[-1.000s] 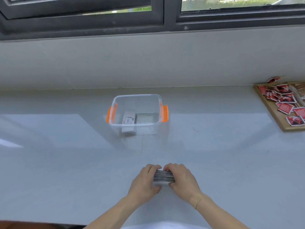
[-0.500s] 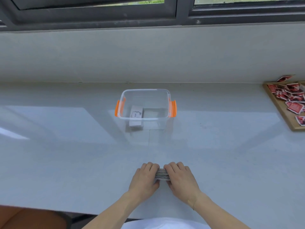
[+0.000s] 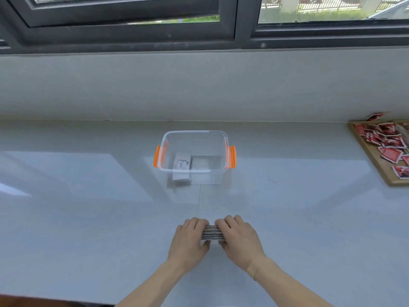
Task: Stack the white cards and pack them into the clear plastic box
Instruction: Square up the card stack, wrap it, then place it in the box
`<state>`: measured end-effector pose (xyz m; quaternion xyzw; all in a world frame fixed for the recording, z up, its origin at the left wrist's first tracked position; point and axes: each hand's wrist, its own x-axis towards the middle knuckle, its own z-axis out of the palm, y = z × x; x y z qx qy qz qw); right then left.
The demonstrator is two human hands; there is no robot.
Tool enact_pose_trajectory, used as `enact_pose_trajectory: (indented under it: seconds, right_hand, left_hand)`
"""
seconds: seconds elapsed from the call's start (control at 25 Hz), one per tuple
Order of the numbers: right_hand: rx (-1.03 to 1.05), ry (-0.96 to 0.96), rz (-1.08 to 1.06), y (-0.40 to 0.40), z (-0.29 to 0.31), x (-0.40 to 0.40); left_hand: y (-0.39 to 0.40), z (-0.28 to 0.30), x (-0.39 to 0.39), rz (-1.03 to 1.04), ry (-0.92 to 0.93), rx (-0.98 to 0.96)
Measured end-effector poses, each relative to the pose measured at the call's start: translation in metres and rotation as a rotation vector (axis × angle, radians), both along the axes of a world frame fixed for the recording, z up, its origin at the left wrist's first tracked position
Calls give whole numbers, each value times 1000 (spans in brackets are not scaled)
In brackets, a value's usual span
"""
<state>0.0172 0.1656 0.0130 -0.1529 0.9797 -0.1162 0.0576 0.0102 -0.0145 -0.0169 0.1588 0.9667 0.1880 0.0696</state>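
A stack of white cards (image 3: 213,233) stands on its edge on the pale counter, near the front. My left hand (image 3: 190,241) presses its left side and my right hand (image 3: 239,239) presses its right side, fingers curled over the top. Only the striped card edges show between the fingers. Farther back sits the clear plastic box (image 3: 194,171) with orange side clips, lid off. Inside it, at the left, lies another pile of white cards (image 3: 182,165) with a printed word on top.
A wooden tray (image 3: 374,160) with several red packets lies at the far right edge. A low wall and a dark window frame (image 3: 236,29) run behind the counter. The counter's front edge is just below my forearms.
The hands stay clamped on the card stack at the same spot. The view has tilted upward, so the box and hands sit lower in the frame.
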Motion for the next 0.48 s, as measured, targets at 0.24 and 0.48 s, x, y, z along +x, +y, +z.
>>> enact_pose_trajectory:
  seconds: [0.24, 0.48]
  right_hand:
    - [31, -31, -5, 0, -16, 6]
    - [21, -32, -2, 2, -20, 3]
  left_hand:
    - [7, -13, 1, -9, -90, -123]
    - [-4, -12, 0, 120, -217, 151]
